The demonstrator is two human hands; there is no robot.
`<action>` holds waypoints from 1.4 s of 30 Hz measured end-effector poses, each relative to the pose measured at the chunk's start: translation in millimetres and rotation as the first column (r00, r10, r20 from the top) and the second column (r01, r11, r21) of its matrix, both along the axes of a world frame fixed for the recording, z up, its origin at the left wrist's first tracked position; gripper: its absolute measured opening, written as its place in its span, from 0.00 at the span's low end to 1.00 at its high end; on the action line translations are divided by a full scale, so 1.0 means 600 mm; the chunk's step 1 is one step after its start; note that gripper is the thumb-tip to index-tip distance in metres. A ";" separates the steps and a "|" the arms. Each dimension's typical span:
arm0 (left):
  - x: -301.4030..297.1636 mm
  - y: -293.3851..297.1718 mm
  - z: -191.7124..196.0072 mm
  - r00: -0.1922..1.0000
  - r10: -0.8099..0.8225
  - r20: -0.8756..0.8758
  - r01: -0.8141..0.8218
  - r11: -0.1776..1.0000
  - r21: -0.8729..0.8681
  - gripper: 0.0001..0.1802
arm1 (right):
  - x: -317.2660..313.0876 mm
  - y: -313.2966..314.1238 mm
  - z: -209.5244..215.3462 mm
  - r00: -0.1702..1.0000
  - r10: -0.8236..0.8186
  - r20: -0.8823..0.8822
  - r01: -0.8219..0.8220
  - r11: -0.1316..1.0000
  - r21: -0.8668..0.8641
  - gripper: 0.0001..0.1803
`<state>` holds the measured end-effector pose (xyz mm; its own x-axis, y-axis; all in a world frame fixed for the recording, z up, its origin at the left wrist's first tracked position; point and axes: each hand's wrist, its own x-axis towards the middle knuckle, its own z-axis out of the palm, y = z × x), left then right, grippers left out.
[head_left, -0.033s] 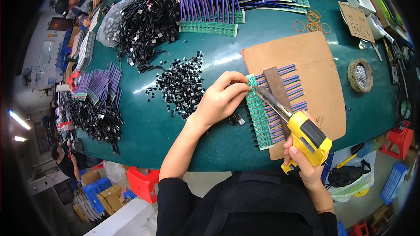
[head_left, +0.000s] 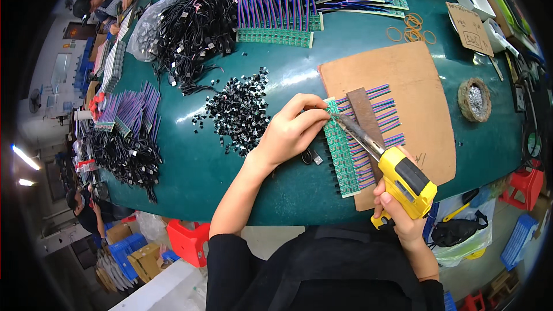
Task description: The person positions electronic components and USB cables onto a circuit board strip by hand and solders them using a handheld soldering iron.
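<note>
In my right hand (head_left: pixel 398 214) is a yellow and black soldering gun (head_left: pixel 406 181), its metal barrel slanting up and left. The tip meets the top end of a green circuit board strip (head_left: pixel 344 164), close by my left fingertips. My left hand (head_left: pixel 296 126) is closed in a pinch there; what the fingers hold is too small to make out. A black USB cable (head_left: pixel 311 157) lies partly under that hand. Purple, green and black wires (head_left: pixel 387 106) run rightward from the strip, beneath a brown bar (head_left: pixel 363 112). A cardboard sheet (head_left: pixel 426 92) lies under the wires.
Left of my hand is a heap of small black parts (head_left: pixel 236 112). Farther back lie black cable bundles (head_left: pixel 193 29) and stacked wired boards (head_left: pixel 276 35). Rubber bands (head_left: pixel 413 29) and a round pot of silvery material (head_left: pixel 474 99) are to the right. Other people work at far left.
</note>
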<state>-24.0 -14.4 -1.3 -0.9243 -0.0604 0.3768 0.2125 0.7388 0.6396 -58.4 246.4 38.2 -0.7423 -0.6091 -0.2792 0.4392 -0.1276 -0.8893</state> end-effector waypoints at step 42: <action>0.120 -0.263 0.038 0.898 0.434 -0.074 -0.422 0.800 -0.426 0.06 | -0.023 0.051 -0.006 0.979 -0.203 -0.006 0.199 0.968 -0.154 0.27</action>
<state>48.0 -172.2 21.3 -0.8515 -0.2940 0.4342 -0.2017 0.9480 0.2462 -72.0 277.2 34.7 -0.8587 -0.4806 -0.1778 0.3717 -0.3453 -0.8618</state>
